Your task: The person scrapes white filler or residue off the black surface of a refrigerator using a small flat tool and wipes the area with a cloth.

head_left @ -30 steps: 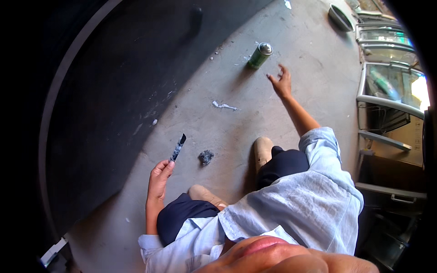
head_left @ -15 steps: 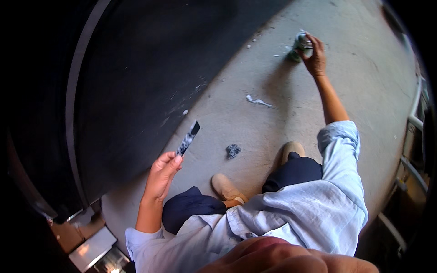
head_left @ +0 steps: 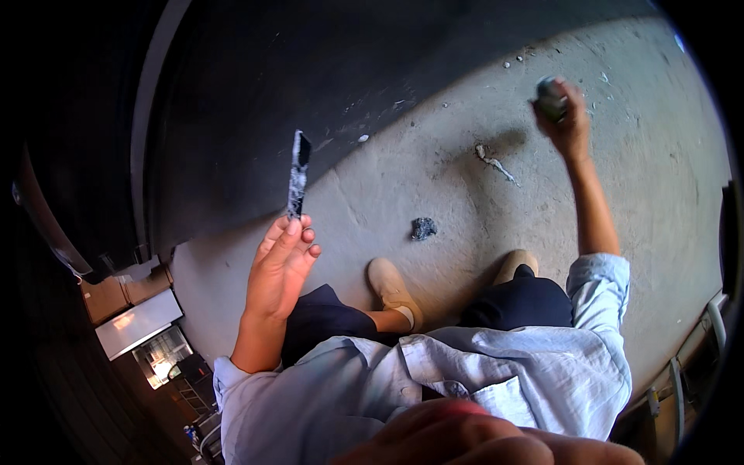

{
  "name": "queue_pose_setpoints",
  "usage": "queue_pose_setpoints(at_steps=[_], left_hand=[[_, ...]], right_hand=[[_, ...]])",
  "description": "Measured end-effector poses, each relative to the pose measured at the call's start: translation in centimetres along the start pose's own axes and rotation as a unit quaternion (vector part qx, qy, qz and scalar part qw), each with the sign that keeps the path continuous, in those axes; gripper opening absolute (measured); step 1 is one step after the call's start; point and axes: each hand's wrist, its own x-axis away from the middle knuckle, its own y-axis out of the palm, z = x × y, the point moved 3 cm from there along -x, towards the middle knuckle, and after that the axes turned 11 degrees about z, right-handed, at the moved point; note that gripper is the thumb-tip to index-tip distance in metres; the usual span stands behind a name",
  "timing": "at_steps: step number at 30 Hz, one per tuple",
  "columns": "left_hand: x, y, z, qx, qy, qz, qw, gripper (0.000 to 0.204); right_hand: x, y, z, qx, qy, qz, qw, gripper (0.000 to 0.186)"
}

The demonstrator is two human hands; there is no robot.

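Change since before: one second ago your right hand (head_left: 570,124) was reaching, fingers spread, toward the green and silver metal spray can (head_left: 551,98) lying on the floor. Now the hand is closed around the can and lifted off the ground, on the far right. The narrow flat dark strip with pale scuffed marks (head_left: 297,174) has also come higher in the picture.

Left hand: your left hand (head_left: 279,267) is on the near left. It pinches the lower end of the strip between the fingertips (head_left: 293,230); the strip stands almost upright above them.

Right hand: the arm is stretched far out. The fingers wrap the can, so only its top part is seen; I cannot tell which way the nozzle points.

Floor: grey rough concrete floor (head_left: 434,178), with a large dark curved surface (head_left: 256,85) at the far left.

Other things: a small dark crumpled lump (head_left: 422,228) lies just beyond your beige shoe (head_left: 394,291); a pale twisted scrap (head_left: 493,161) lies farther, between the lump and the can.

Step in hand: I judge you are gathering both things, the can just picked up and the strip ready in the other hand.

Next move: probably to bring the can nearer to the strip. This calls for a firm grip on the can, a turn of the wrist to find the nozzle, and a steady pinch on the strip.
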Motion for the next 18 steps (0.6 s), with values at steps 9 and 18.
queue_pose_setpoints(at_steps=[9, 18], left_hand=[[-2.3, -2.8, -2.3, 0.073, 0.018, -0.009, 0.997, 0.013], [-3.0, -4.4, -2.5, 0.067, -0.002, -0.028, 0.997, 0.007]], right_hand=[[1.0, 6.5, -11.4, -0.193, 0.056, -0.116, 0.973, 0.072], [5.5, 5.2, -10.2, -0.051, 0.129, -0.173, 0.975, 0.063]])
